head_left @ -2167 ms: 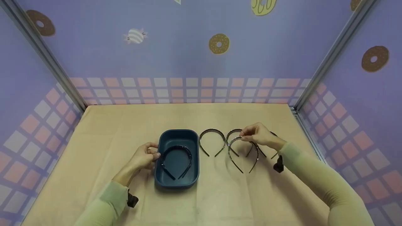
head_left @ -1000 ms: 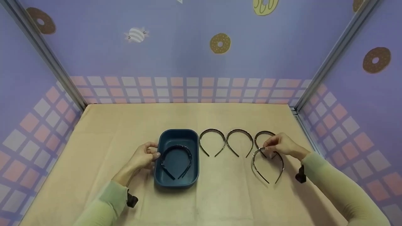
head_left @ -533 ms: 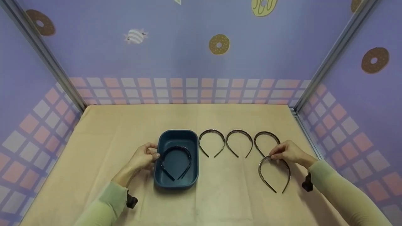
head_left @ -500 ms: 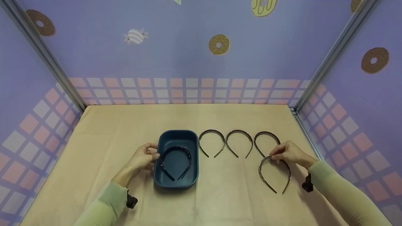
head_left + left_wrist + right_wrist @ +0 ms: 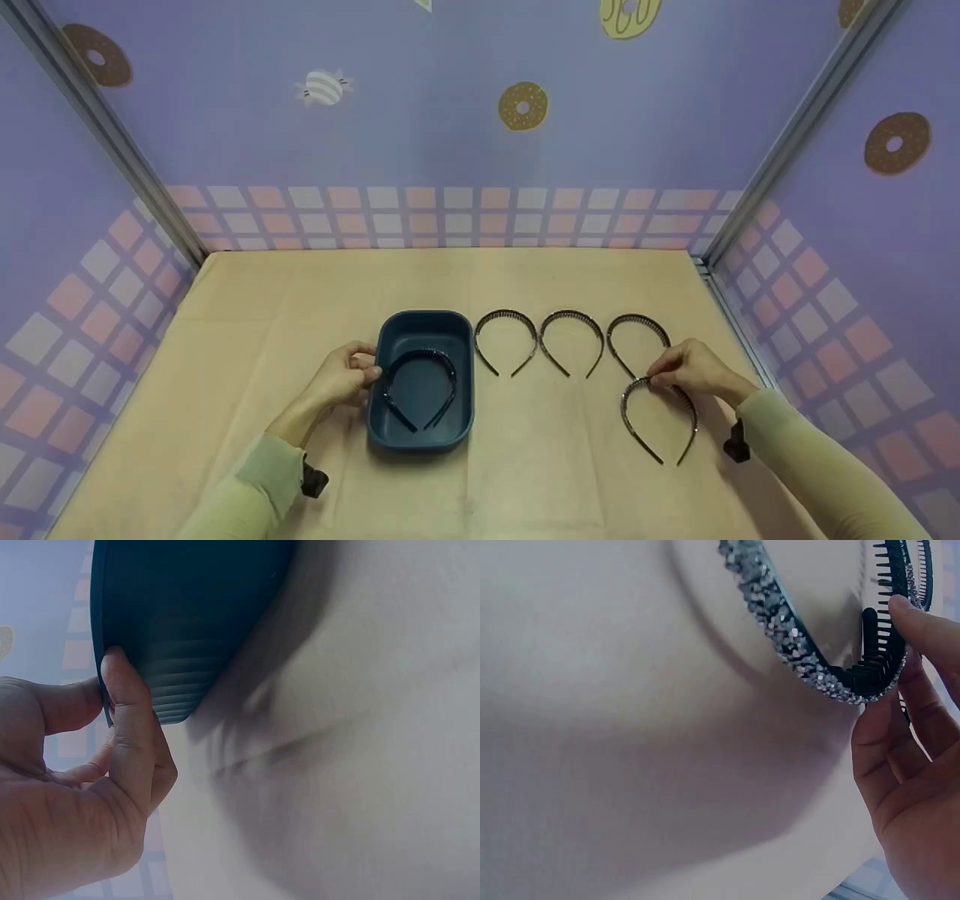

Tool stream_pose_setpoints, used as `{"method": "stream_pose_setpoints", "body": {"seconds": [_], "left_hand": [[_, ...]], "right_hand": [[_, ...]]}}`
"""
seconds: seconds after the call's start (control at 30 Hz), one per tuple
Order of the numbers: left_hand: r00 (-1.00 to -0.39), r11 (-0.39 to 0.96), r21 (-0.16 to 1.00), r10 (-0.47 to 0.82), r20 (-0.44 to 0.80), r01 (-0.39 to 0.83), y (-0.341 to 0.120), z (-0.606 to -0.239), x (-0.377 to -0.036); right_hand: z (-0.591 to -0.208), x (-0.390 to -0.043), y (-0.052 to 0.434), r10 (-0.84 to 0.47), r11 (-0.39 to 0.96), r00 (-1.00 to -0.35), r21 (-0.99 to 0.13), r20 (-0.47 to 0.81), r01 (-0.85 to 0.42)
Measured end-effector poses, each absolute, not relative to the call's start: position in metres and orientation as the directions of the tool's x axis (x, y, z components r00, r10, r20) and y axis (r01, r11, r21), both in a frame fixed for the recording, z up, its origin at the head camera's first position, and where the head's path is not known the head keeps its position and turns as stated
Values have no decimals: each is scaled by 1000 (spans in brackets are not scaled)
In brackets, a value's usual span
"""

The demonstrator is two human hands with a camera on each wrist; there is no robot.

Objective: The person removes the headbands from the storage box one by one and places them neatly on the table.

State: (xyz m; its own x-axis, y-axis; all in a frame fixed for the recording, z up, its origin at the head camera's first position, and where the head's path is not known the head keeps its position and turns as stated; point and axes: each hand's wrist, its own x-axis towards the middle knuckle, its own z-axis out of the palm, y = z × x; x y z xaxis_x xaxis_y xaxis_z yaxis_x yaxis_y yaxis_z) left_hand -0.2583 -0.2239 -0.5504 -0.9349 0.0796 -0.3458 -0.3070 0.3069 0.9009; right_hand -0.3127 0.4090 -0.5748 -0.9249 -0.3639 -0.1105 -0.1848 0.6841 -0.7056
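My left hand [image 5: 341, 379] pinches the left rim of a dark blue tray [image 5: 420, 444]; in the left wrist view, thumb and fingers clasp the tray's edge [image 5: 187, 607]. Inside the tray lies a dark headband [image 5: 425, 353]. At the right, my right hand [image 5: 694, 367] holds another headband [image 5: 694, 429] by the top of its arch, tips toward me. The right wrist view shows its glittery outer face [image 5: 787, 641] and black inner comb teeth, with its shadow set apart on the cloth. My fingers cover part of the arch.
Three headbands lie in a row right of the tray: one beside it [image 5: 506, 313], a middle one [image 5: 571, 313], and a right one [image 5: 636, 318] partly behind my right hand. A cream cloth [image 5: 337, 285] covers the table, walled at back and sides.
My right hand has carried its headband right and toward me, from over the middle headband to in front of the right one, slowing lately. My left hand and the tray stay put.
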Motion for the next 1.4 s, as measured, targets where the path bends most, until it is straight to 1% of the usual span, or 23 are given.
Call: {"method": "stream_pose_setpoints", "body": {"seconds": [0.47, 0.63, 0.73, 0.93, 1.1, 1.4], "left_hand": [[-944, 291, 916, 97, -316, -276, -224, -550, -257], [-940, 283, 915, 96, -326, -288, -223, -551, -258], [-937, 281, 912, 97, -336, -298, -224, -551, -259], [-935, 281, 911, 97, -341, -303, -224, -552, -259], [-936, 294, 908, 92, -340, -300, -223, -551, -258], [-936, 303, 904, 89, -341, -301, -223, -548, -257]], "right_hand": [[-575, -313, 406, -406, 671, -908, -708, -102, -221], [-573, -314, 407, -404, 660, -911, -717, -84, -226], [-572, -315, 406, -398, 626, -913, -754, -90, -199], [-567, -317, 401, -373, 523, -919, -847, -128, -95], [-564, -319, 392, -363, 503, -922, -861, -132, -74], [-555, -327, 371, -340, 486, -934, -871, -107, -77]]}}
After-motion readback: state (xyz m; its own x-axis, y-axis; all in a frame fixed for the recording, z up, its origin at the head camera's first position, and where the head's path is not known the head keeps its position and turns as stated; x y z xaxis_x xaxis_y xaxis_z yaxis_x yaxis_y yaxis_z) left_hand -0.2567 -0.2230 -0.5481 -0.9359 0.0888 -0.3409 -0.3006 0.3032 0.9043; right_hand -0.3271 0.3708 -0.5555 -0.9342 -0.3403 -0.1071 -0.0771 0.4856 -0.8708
